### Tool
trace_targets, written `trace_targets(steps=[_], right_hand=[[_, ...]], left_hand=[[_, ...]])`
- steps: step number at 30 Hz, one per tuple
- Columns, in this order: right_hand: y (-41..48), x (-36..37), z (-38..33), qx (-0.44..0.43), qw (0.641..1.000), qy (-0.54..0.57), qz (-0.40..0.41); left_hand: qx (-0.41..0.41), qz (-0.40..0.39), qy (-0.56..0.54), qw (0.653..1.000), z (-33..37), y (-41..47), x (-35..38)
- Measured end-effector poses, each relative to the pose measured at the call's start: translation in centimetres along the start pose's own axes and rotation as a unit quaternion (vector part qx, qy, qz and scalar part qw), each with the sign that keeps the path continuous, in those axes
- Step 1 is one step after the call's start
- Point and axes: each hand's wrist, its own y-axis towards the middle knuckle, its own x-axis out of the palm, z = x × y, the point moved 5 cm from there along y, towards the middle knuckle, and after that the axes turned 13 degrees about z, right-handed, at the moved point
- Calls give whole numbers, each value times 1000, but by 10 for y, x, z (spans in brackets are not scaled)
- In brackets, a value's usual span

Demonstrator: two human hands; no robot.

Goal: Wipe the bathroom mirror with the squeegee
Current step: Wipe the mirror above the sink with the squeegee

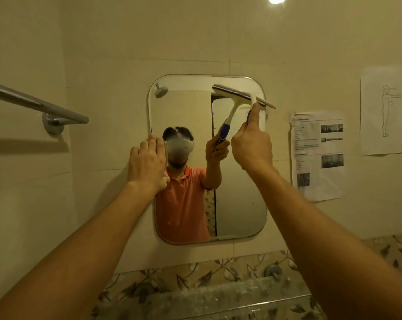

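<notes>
Far left on the beige tiled wall: grey metal towel bar (37, 105), angled, fixed by a round mount. Left hand (148, 162) lies flat on the wall at the left edge of the rounded-rectangle frameless wall mirror (239, 181), fingers (152, 144) straight and pressed together, tips just overlapping the glass edge. Mirror reflects a person in an orange polo shirt with a white headset.

White plastic squeegee with blue-grip handle (239, 93) sits at the mirror's top right corner. Its blade touches the glass and tilts down to the right, right end past the mirror edge. Right hand (252, 144) grips the handle, fingers curled round it, thumb stretched up toward the blade.

Right of the mirror: printed paper sheet with text and photos (317, 155), then white sheet with outline figure drawing (383, 112), both on the wall.
</notes>
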Motion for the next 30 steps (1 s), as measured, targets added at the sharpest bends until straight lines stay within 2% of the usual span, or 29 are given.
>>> trace_targets(steps=[3,9,15,18,21,25,27,30], right_hand=[[-43,3,14,-20,1000,-4,-11],[-143,17,68,-1,998,-26,-59],[-241,30,121,3,989,-62,-132],[-280,31,145,36,982,-66,-172],[-308,29,163,38,971,-114,-205],[-314,24,175,42,958,-161,-233],[-290,11,161,9,978,-107,-176],[-228,-3,108,-25,989,-23,-141]], left_hand=[[-2,10,1,1000,0,-1,1],[-8,13,-14,1000,0,-4,4],[-6,14,-15,1000,0,-5,5],[-2,15,-13,1000,-1,-4,6],[-2,17,-9,1000,-1,-5,7],[1,20,-17,1000,-1,-5,8],[1,25,-27,999,-3,-5,10],[2,27,-43,999,-7,-5,13]])
